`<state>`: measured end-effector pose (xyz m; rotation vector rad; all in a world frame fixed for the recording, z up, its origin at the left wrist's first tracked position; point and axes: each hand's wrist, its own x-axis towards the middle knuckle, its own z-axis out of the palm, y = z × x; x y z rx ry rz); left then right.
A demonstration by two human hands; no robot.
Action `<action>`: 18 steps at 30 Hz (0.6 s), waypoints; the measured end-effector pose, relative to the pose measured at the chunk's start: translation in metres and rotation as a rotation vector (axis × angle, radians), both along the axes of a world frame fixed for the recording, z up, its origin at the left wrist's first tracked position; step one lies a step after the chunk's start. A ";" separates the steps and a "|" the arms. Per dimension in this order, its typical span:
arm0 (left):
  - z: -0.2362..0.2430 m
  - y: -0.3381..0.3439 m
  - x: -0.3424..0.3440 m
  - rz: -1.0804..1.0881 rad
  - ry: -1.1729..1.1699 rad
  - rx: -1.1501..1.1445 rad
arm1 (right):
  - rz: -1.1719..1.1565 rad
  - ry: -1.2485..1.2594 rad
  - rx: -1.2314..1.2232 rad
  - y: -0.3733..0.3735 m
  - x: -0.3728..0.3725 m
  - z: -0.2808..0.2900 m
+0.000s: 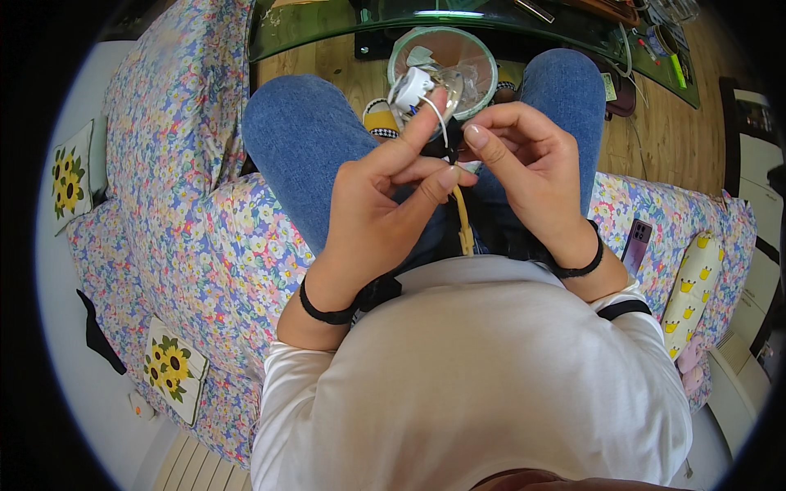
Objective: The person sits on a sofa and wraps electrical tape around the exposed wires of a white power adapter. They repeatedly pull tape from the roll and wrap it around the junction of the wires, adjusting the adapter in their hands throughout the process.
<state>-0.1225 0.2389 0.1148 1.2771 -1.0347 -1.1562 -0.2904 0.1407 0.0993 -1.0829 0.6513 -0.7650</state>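
Observation:
Between my knees, my left hand pinches a thin cord between thumb and fingertips, its index finger stretched forward. The cord's white part runs up past that finger toward a white rounded piece; whether the two join is unclear. Below the pinch hangs a yellowish length of cord. Just to the right, my right hand has thumb and index finger closed at a narrow black strip, which lies against the cord. The strip's kind cannot be made out, and part of it is hidden by the fingers.
A round bin with a liner and scraps stands beyond my hands, under a green glass table. I sit on a flower-patterned sofa. A phone and a crown-print bolster lie at my right.

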 end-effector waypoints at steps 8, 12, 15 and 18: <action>-0.017 -0.012 -0.006 0.213 -0.523 -0.184 | 0.005 0.235 -0.171 0.009 0.009 0.002; -0.018 -0.011 -0.006 0.146 -0.659 -0.164 | -0.005 0.277 -0.166 0.005 0.011 -0.002; -0.021 -0.013 -0.005 0.149 -0.710 -0.201 | 0.043 0.280 -0.083 0.002 0.009 -0.003; -0.024 -0.015 -0.005 0.147 -0.738 -0.210 | 0.053 0.288 -0.073 0.000 0.010 -0.007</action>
